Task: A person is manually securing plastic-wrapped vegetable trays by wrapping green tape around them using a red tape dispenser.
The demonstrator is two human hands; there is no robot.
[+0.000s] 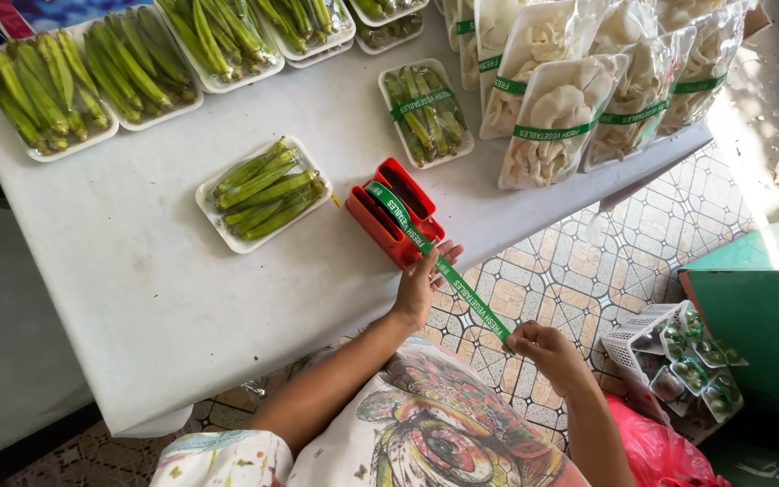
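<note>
Pulling out from the red tape holder (393,213), the green tape (448,271) runs in a straight line off the edge of the bench (137,271) and out over the tiled floor (552,280). You pinch its far end with your right hand (541,350), fingers closed tight on the strip. Your left hand (421,281) rests at the holder's near end, with the fingers bent loosely over the tape where it leaves the holder, touching it. The holder sits on the white bench close to its edge.

Just beside the holder, on its left, lies a white tray of okra (261,192) with no band on it. Behind the holder is a smaller okra tray (426,113) wrapped with a green band. Along the far side of the bench more okra trays (92,77) stand in a row, touching each other. On the right side of the bench, clear bags of white mushrooms (579,99) lie piled together, each with a green band across it.

Down on the floor near your right arm there is a white plastic basket (651,347) with small packs in it, and a red plastic bag (664,451) just beside it. A green box (768,316) stands behind the basket.
</note>
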